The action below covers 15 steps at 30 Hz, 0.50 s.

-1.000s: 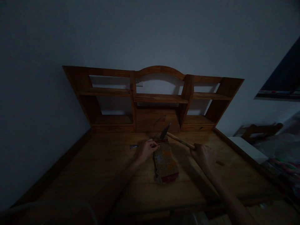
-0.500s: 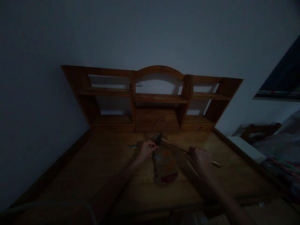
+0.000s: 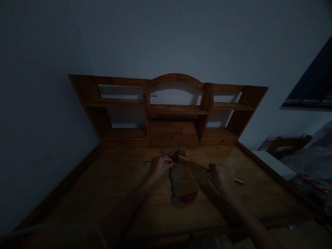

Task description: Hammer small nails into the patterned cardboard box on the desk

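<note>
My right hand (image 3: 220, 176) is wrapped round the wooden handle of a hammer (image 3: 193, 161), whose end sticks out on the right of the fist. The dark hammer head is over the far end of a worn block (image 3: 183, 183) with a speckled top and a red near edge. Beside the hammer head, my left hand (image 3: 163, 165) pinches something too small to make out at the block's far left corner. Some thin metal pieces, perhaps nails (image 3: 148, 163), lie on the wooden desk (image 3: 109, 186) left of that hand.
A wooden shelf unit (image 3: 177, 109) stands along the desk's back edge against the wall. Raised wooden rims (image 3: 59, 185) border both sides. At the right are a white surface (image 3: 273, 164), a wooden chair back (image 3: 290, 142) and piled cloth or plastic. A pale curved bar crosses the lower left.
The view has shifted very slightly. Both hands and the hammer stay in nearly the same places, with the hammer head still beside my left fingers.
</note>
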{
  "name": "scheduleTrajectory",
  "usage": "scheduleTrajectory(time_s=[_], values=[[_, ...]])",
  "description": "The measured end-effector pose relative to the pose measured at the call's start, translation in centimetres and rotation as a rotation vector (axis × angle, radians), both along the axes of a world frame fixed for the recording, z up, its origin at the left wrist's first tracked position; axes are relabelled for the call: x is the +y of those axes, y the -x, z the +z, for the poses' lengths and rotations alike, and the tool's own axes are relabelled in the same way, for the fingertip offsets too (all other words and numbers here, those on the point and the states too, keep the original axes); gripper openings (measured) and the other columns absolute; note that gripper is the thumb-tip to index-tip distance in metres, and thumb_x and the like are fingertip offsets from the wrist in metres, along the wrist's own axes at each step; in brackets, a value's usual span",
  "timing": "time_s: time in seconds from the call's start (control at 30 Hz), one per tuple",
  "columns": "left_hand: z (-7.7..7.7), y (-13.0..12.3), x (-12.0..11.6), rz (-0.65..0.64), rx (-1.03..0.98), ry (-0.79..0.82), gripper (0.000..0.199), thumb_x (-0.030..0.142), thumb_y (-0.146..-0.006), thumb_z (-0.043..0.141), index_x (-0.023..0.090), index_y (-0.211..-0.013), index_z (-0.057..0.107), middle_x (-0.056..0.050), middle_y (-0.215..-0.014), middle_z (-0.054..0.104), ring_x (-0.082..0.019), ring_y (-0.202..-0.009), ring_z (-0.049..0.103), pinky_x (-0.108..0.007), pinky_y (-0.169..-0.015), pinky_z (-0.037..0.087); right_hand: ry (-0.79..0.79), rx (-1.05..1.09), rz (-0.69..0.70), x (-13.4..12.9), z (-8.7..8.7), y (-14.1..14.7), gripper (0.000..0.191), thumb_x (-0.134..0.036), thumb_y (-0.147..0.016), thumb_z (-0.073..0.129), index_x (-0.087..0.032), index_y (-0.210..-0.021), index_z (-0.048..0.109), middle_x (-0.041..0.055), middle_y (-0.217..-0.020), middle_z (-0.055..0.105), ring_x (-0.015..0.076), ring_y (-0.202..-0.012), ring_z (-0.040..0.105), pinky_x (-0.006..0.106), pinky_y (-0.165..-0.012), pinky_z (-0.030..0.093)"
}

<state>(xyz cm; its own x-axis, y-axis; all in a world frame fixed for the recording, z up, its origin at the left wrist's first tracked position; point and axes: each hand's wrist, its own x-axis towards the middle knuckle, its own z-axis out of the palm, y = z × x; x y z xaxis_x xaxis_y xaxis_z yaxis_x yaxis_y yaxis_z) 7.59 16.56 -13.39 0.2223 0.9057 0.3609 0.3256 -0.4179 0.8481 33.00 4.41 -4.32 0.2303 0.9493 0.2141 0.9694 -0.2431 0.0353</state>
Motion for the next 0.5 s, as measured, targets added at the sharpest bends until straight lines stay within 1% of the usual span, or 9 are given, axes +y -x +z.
scheduleTrajectory(time_s=[0.1, 0.23, 0.3, 0.37, 0.43, 0.5], values=[[0.1, 0.2, 0.0, 0.000, 0.022, 0.007, 0.022, 0.040, -0.071, 0.072, 0.018, -0.071, 0.075, 0.000, -0.068, 0.062, -0.011, -0.062, 0.052, -0.022, -0.057, 0.036, -0.033, 0.062, -0.011, 0.3, 0.0, -0.2, 0.027, -0.033, -0.084, 0.049, -0.021, -0.085, 0.073, 0.0104, -0.076, 0.070, 0.0230, -0.072, 0.066, 0.028, -0.057, 0.029], [0.4, 0.9, 0.0, -0.041, 0.022, -0.003, 0.019, 0.039, -0.072, 0.071, 0.021, -0.076, 0.077, -0.001, -0.072, 0.066, -0.013, -0.067, 0.056, -0.022, -0.060, 0.039, -0.076, 0.138, -0.076, 1.2, 1.6, -0.4, 0.037, -0.039, -0.087, 0.043, -0.020, -0.082, 0.074, 0.0127, -0.077, 0.070, 0.0234, -0.070, 0.065, 0.028, -0.055, 0.028], [0.7, 1.3, 0.2, -0.010, 0.018, -0.011, 0.018, 0.038, -0.073, 0.071, 0.020, -0.074, 0.076, -0.002, -0.071, 0.066, -0.013, -0.066, 0.056, -0.023, -0.060, 0.038, -0.100, 0.129, -0.090, 1.5, 2.5, -0.3, 0.037, -0.039, -0.087, 0.042, -0.020, -0.083, 0.074, 0.0137, -0.077, 0.070, 0.0237, -0.069, 0.065, 0.029, -0.055, 0.028], [0.8, 1.6, 0.5, 0.044, 0.022, -0.012, 0.019, 0.037, -0.073, 0.071, 0.019, -0.073, 0.076, -0.002, -0.068, 0.065, -0.013, -0.063, 0.053, -0.023, -0.059, 0.037, -0.120, 0.102, -0.087, 1.7, 2.9, -0.3, 0.036, -0.037, -0.087, 0.043, -0.020, -0.085, 0.074, 0.0139, -0.077, 0.070, 0.0238, -0.070, 0.065, 0.029, -0.057, 0.029], [0.8, 1.6, 0.7, 0.067, 0.038, -0.026, 0.020, 0.038, -0.074, 0.070, 0.018, -0.075, 0.076, -0.002, -0.066, 0.063, -0.012, -0.061, 0.050, -0.023, -0.057, 0.036, -0.128, 0.074, -0.081, 1.7, 3.0, -0.2, 0.034, -0.036, -0.087, 0.044, -0.020, -0.086, 0.074, 0.0138, -0.077, 0.070, 0.0238, -0.070, 0.066, 0.029, -0.058, 0.029], [0.6, 1.3, 0.7, 0.049, 0.050, -0.045, 0.021, 0.038, -0.075, 0.069, 0.018, -0.079, 0.076, -0.001, -0.067, 0.062, -0.012, -0.060, 0.049, -0.022, -0.056, 0.035, -0.125, 0.055, -0.070, 1.6, 2.7, -0.1, 0.034, -0.036, -0.086, 0.044, -0.020, -0.085, 0.074, 0.0136, -0.076, 0.070, 0.0239, -0.070, 0.066, 0.030, -0.057, 0.029]])
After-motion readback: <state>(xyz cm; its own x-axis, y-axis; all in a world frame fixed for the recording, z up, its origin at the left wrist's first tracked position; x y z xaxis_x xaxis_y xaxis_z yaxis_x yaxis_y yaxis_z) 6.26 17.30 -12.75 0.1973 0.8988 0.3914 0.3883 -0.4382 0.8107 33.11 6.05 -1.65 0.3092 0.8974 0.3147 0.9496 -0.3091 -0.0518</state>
